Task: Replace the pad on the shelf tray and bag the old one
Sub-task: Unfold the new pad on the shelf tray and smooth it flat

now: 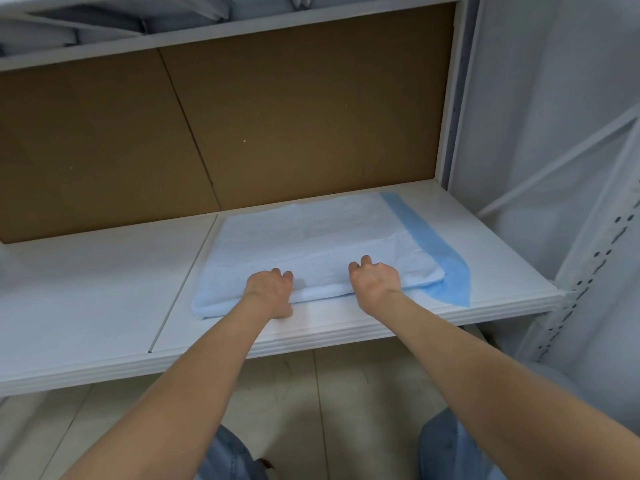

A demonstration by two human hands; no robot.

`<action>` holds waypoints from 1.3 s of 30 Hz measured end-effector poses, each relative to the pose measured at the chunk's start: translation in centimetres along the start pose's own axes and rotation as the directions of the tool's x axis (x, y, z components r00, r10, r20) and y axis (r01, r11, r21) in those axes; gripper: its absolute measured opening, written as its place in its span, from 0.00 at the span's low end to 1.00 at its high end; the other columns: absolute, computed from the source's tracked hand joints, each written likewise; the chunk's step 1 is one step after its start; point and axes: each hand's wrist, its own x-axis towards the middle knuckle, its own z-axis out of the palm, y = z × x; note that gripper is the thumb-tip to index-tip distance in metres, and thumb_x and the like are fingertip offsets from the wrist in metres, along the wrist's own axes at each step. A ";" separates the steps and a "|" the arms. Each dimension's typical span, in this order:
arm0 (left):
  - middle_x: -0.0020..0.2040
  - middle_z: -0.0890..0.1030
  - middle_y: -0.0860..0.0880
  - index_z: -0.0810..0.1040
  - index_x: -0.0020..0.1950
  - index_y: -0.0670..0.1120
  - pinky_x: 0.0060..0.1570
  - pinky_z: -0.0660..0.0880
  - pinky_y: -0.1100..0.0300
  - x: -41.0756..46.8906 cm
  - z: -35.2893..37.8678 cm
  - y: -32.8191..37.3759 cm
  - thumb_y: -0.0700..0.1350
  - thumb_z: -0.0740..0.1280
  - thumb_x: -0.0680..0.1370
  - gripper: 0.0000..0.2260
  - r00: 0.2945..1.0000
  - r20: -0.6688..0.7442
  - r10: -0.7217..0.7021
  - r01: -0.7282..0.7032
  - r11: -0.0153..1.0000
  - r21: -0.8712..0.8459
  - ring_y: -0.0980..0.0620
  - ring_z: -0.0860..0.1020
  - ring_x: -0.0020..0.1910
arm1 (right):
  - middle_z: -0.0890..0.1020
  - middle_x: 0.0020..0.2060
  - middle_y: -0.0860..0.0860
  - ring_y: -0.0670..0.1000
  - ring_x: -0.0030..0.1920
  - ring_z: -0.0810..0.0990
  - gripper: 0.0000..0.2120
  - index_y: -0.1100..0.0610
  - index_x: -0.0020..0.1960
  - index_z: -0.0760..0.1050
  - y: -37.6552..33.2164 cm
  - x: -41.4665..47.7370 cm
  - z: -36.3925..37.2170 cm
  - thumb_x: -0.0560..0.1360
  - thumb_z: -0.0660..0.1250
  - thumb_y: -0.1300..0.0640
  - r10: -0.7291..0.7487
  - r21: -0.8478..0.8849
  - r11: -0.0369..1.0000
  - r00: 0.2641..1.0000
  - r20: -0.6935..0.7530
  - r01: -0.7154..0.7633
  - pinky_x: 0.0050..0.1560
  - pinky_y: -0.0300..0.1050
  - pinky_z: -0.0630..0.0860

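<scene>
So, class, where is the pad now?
Head view: the pad lies on the white shelf, right section, near its front edge, left hand and right hand gripping its near side.

Head-worn view, down onto shelf (86, 306)

The pad (311, 237) looks like soft, crinkled paper; the shelf tray (346, 327) smooth, painted metal; the backboard (277, 116) matt cardboard.

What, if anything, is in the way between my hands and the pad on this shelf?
Nothing visible. The left hand and right hand are both on the pad, fingers curled over its folded front edge. Nothing shows on the shelf between the pad and the shelf's front lip either.
</scene>
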 end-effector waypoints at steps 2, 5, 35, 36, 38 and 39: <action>0.59 0.73 0.45 0.66 0.67 0.45 0.46 0.71 0.56 0.0 -0.3 0.0 0.53 0.58 0.77 0.21 1.000 -0.017 0.020 -0.020 1.000 0.005 0.44 0.75 0.57 | 0.69 0.60 0.56 0.56 0.51 0.79 0.22 0.59 0.66 0.65 0.2 -0.2 0.2 0.74 0.64 0.66 -0.003 0.025 1.000 1.000 0.006 0.002 0.39 0.44 0.69; 0.59 0.74 0.45 0.67 0.65 0.44 0.47 0.72 0.56 -0.1 -0.6 0.2 0.52 0.57 0.79 0.19 0.998 -0.042 0.054 -0.051 0.997 0.061 0.45 0.76 0.57 | 0.70 0.59 0.55 0.57 0.48 0.79 0.18 0.57 0.65 0.66 1.3 -0.3 0.2 0.75 0.60 0.63 -0.017 0.028 0.999 1.000 -0.004 0.018 0.39 0.45 0.69; 0.57 0.74 0.45 0.70 0.61 0.42 0.35 0.65 0.56 2.7 -6.8 16.2 0.35 0.60 0.76 0.14 0.880 -0.400 0.256 -0.300 0.952 -0.051 0.42 0.79 0.48 | 0.81 0.53 0.51 0.55 0.53 0.82 0.16 0.57 0.61 0.70 13.1 -1.2 2.5 0.74 0.64 0.66 0.201 -0.071 0.976 0.976 -0.086 -0.207 0.41 0.43 0.70; 0.57 0.74 0.44 0.70 0.61 0.42 0.36 0.66 0.56 2.7 -6.7 16.3 0.36 0.60 0.76 0.14 0.882 -0.384 0.273 -0.318 0.946 -0.058 0.42 0.79 0.47 | 0.81 0.53 0.51 0.55 0.54 0.81 0.16 0.57 0.61 0.70 13.2 -1.3 2.7 0.75 0.63 0.65 0.200 -0.073 0.976 0.977 -0.070 -0.205 0.42 0.43 0.70; 0.57 0.74 0.45 0.70 0.61 0.43 0.37 0.67 0.56 2.8 -6.5 16.2 0.38 0.60 0.76 0.13 0.889 -0.349 0.297 -0.346 0.934 -0.084 0.41 0.78 0.49 | 0.79 0.56 0.52 0.55 0.56 0.80 0.15 0.56 0.62 0.70 13.5 -1.5 2.7 0.76 0.62 0.63 0.199 -0.040 0.979 0.980 -0.009 -0.200 0.45 0.44 0.70; 0.57 0.74 0.45 0.69 0.61 0.44 0.39 0.67 0.56 2.9 -6.6 16.1 0.40 0.61 0.76 0.13 0.894 -0.327 0.306 -0.354 0.930 -0.099 0.42 0.78 0.50 | 0.78 0.57 0.52 0.55 0.57 0.79 0.15 0.56 0.63 0.70 13.7 -1.5 2.5 0.77 0.61 0.61 0.207 -0.003 0.978 0.978 0.040 -0.207 0.47 0.45 0.70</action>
